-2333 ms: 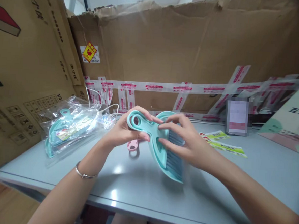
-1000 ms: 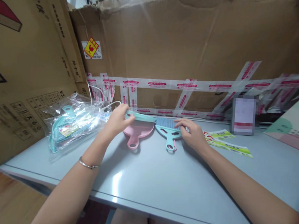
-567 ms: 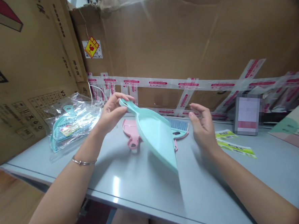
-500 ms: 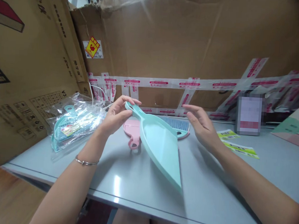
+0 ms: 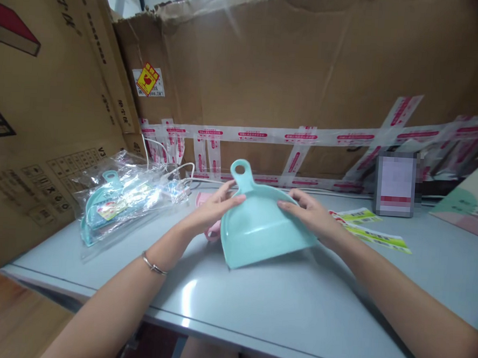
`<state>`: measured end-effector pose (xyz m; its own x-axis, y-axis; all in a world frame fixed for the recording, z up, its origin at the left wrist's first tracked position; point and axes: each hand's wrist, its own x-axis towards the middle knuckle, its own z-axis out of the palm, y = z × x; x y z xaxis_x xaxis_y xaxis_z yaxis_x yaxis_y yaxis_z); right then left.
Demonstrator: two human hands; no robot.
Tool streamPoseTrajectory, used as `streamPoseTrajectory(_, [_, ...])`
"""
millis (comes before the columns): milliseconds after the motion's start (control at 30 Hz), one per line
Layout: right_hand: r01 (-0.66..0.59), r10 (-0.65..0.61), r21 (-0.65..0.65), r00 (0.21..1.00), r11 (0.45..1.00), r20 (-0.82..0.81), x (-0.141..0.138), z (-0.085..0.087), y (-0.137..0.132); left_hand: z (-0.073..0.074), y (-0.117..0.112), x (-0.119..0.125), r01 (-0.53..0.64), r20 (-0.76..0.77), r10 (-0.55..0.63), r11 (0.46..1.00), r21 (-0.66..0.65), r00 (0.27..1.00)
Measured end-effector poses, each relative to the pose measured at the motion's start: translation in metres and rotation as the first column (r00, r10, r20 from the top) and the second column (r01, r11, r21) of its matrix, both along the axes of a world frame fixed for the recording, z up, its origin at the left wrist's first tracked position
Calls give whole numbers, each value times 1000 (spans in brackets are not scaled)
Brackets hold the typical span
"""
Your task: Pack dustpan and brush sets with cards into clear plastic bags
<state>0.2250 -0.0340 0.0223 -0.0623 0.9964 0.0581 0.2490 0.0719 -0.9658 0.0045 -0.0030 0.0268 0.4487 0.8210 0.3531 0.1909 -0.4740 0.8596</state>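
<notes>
A mint-green dustpan is held above the table, its looped handle pointing up and away and its wide edge towards me. My left hand grips its left side near the base of the handle, thumb on the upper face. On the right side, my right hand pinches the rim, thumb on top and fingers behind. Behind the pan lies a pink piece with a looped handle, mostly hidden by the pan and my left hand.
To the left, a clear plastic bag holds another mint dustpan set. Yellow-green paper labels and a phone-like device with a blurred screen are at the right. Large cardboard boxes wall off the table's back and left.
The dustpan has turned so its handle points away and its wide edge faces me. My right hand has closed on its right side; my left slid from the handle to the left side.
</notes>
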Motion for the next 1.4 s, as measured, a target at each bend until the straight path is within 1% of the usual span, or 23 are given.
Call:
streamPoseTrajectory(33, [-56, 57, -29, 998, 998, 30, 1, 0, 0, -4, 0, 3, 3, 17, -2, 996, -84, 1000])
streamPoseTrajectory(100, [-152, 154, -33, 984, 988, 88, 5, 0, 2, -11, 1, 7, 27, 75, -6, 958, -284, 997])
streamPoseTrajectory(133, [-172, 173, -16, 979, 985, 111, 9, -1, 4, -12, 2, 8, 29, 84, -1, 944, -329, 996])
streamPoseTrajectory(200, [-133, 125, 36, 977, 990, 174, 19, -6, 13, -13, 2, 8, 16, 42, 0, 926, -378, 999])
streamPoseTrajectory(267, [-58, 3, 151, 940, 987, 341, 29, -16, 24, -11, 1, 8, -6, -80, -30, 909, -416, 996])
streamPoseTrajectory(300, [-46, -56, 218, 896, 975, 440, 33, -22, 30, -10, 0, 7, -7, -148, -62, 905, -426, 987])
streamPoseTrajectory(333, [-62, -99, 280, 845, 958, 525, 36, -28, 35, -9, -2, 7, 1, -210, -100, 904, -428, 972])
streamPoseTrajectory(400, [-147, -116, 347, 765, 926, 633, 40, -40, 40, -9, -4, 7, 32, -304, -168, 914, -406, 938])
streamPoseTrajectory(500, [-248, -58, 337, 724, 908, 688, 40, -49, 40, -11, -6, 8, 44, -406, -200, 931, -362, 892])
streamPoseTrajectory(567, [-301, -57, 340, 669, 891, 741, 40, -49, 37, -14, -6, 9, 57, -431, -207, 940, -335, 878])
streamPoseTrajectory(633, [-341, -85, 351, 601, 872, 795, 40, -48, 35, -15, -5, 10, 77, -420, -216, 944, -322, 881])
streamPoseTrajectory(700, [-363, -113, 362, 555, 858, 824, 41, -48, 35, -15, -5, 11, 110, -376, -232, 942, -318, 897])
streamPoseTrajectory(767, [-365, -122, 369, 549, 855, 827, 41, -47, 35, -12, -5, 11, 158, -275, -253, 932, -326, 928])
streamPoseTrajectory(833, [-361, -132, 379, 552, 852, 823, 42, -47, 36, -7, -6, 9, 175, -155, -246, 914, -367, 957])
streamPoseTrajectory(933, [-330, -169, 413, 571, 849, 804, 44, -44, 36, 0, -6, 5, 151, 7, -165, 883, -445, 986])
streamPoseTrajectory(1033, [-235, -253, 477, 612, 847, 749, 48, -37, 37, 4, -5, 1, 159, 137, -108, 876, -455, 985])
streamPoseTrajectory(1133, [-96, -366, 540, 637, 836, 679, 52, -33, 36, 4, -4, 2, 137, 154, -77, 893, -428, 985])
streamPoseTrajectory(1200, [46, -473, 588, 647, 808, 599, 54, -31, 36, 2, -4, 4, 119, 153, -62, 911, -394, 986])
streamPoseTrajectory(1233, [126, -531, 618, 660, 776, 531, 55, -30, 36, 0, -4, 5, 110, 153, -55, 919, -379, 987])
streamPoseTrajectory(1267, [212, -586, 654, 689, 726, 427, 57, -29, 36, -2, -3, 6, 101, 151, -48, 926, -365, 987])
streamPoseTrajectory(1300, [297, -628, 688, 720, 663, 294, 58, -27, 36, -4, -3, 6, 93, 147, -43, 932, -350, 988])
streamPoseTrajectory(1333, [371, -647, 712, 747, 596, 153, 60, -24, 36, -6, -2, 7, 88, 144, -41, 937, -338, 989])
streamPoseTrajectory(1400, [480, -632, 735, 769, 479, -90, 65, -15, 34, -9, 0, 8, 78, 136, -36, 945, -317, 990])
